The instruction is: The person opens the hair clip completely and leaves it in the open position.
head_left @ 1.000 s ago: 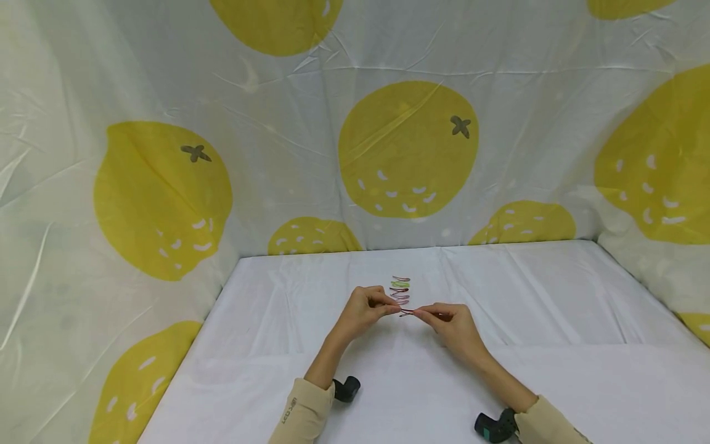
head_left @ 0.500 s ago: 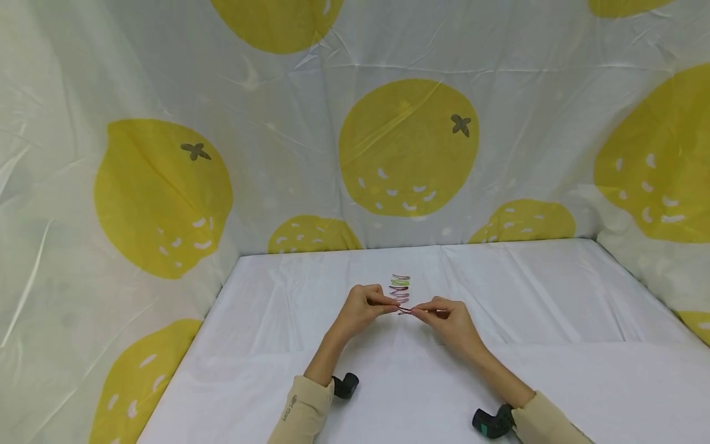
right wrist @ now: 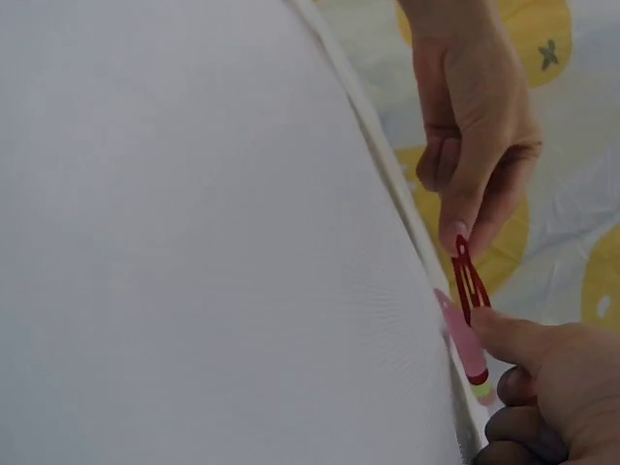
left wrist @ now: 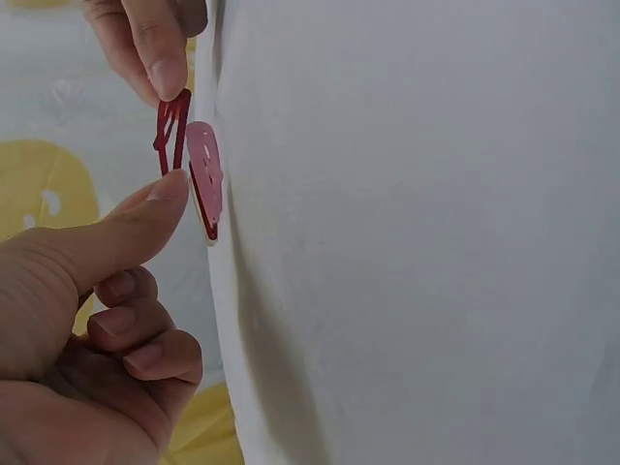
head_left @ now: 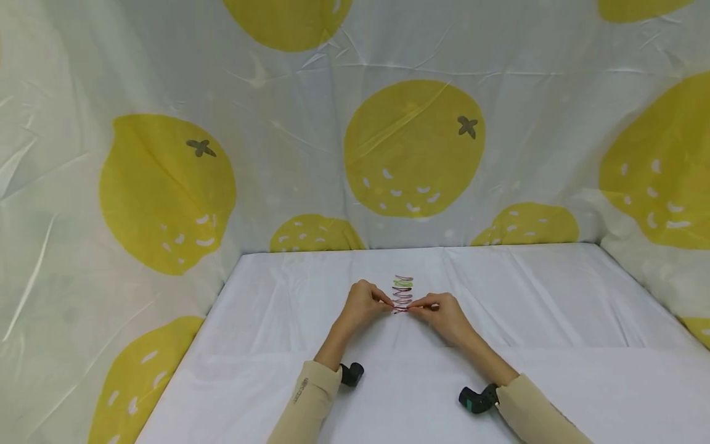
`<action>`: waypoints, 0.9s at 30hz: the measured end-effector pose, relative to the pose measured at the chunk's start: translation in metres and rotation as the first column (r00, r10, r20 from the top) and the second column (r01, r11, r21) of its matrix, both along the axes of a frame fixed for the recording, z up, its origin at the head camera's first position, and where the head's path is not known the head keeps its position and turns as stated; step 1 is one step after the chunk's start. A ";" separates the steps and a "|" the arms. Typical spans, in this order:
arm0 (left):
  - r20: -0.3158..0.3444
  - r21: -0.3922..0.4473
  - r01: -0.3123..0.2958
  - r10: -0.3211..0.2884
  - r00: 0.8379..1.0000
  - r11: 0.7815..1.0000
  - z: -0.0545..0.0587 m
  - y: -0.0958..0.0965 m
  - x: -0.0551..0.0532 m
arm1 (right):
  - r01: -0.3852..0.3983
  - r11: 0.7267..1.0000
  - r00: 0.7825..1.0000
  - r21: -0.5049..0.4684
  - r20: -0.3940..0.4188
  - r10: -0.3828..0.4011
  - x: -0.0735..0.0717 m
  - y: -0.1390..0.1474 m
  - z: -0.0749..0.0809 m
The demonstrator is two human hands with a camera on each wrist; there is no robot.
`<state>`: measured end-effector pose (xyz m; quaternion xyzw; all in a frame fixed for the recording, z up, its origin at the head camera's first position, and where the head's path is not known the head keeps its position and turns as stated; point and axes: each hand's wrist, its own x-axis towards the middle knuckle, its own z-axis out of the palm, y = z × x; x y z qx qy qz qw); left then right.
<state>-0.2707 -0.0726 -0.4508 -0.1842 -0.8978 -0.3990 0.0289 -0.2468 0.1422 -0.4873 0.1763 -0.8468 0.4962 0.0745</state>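
Observation:
A dark red snap hair clip (left wrist: 180, 131) is stretched between my two hands. My left hand (head_left: 362, 306) pinches one end between thumb and forefinger. The other end is pinched by my right hand (head_left: 445, 316). In the right wrist view the red clip (right wrist: 469, 276) has its narrow slots showing, its arms slightly apart. Just beyond it, a row of hair clips (head_left: 403, 290) runs away from me across the cloth, in pink, dark red and light green. The nearest, a pink clip (left wrist: 204, 160), overlaps others behind it in the left wrist view.
A white cloth (head_left: 266, 394) covers the table under both forearms. Behind and to the sides hangs a white curtain (head_left: 310, 148) printed with yellow lemons. Each wrist wears a black camera, one beside the left sleeve (head_left: 305, 401).
Both hands, with the red hair clip between them, have shifted slightly left and closer to the row. The row of clips stays where it was; the head view has tilted a little.

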 end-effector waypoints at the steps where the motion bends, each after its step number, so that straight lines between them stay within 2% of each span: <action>1: 0.005 -0.013 -0.007 0.007 1.000 1.000 0.001 0.001 -0.001 | 0.003 1.000 1.000 0.014 -0.003 -0.003 -0.002 0.000 0.000; 7: 0.039 -0.052 0.000 0.002 0.999 0.999 0.001 0.004 -0.002 | 0.033 0.999 0.998 0.039 -0.051 -0.031 -0.003 -0.002 -0.004; 16: 0.117 -0.077 -0.030 0.039 0.992 0.997 -0.002 0.001 0.003 | 0.062 0.995 0.997 0.074 -0.041 -0.059 0.005 -0.006 -0.006; 27: 0.124 -0.098 -0.049 0.061 0.990 0.994 0.002 -0.002 0.003 | 0.062 0.994 0.998 0.089 -0.018 -0.060 0.005 -0.012 -0.003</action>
